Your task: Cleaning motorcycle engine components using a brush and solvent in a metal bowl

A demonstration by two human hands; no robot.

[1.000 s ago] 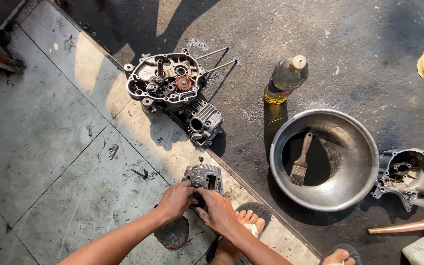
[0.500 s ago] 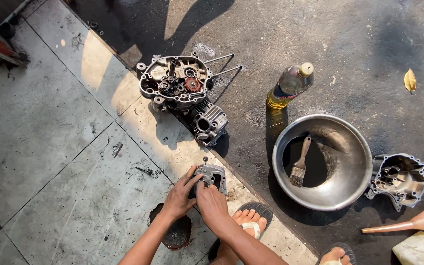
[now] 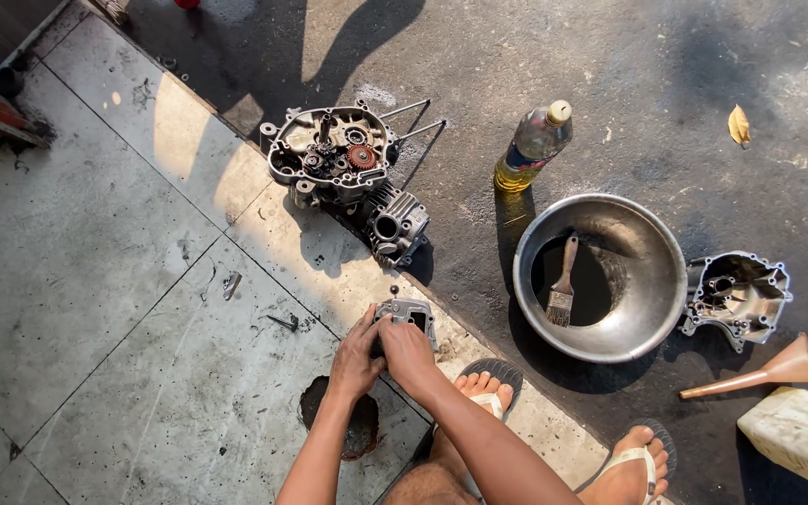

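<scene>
Both my hands grip a small grey metal engine part (image 3: 415, 311) on the tiled floor in front of my feet. My left hand (image 3: 357, 355) holds its left side; my right hand (image 3: 406, 348) covers its near side. Beyond it lies an open engine crankcase (image 3: 331, 154) with gears showing and studs sticking out, and a finned cylinder (image 3: 397, 223) lies next to it.
A metal bowl (image 3: 652, 252) with dark liquid and a paintbrush (image 3: 563, 285) stands to the right. A bottle of yellow liquid (image 3: 532, 147), an engine cover (image 3: 736, 295), an orange funnel (image 3: 764, 372) and a pale jerrycan (image 3: 801, 435) lie around it. A dark stain (image 3: 348, 425) marks the tile under my arms.
The view has shifted so everything sits slightly further right in the frame. My hands have stayed on the small engine part, with the fingers regripping a little.
</scene>
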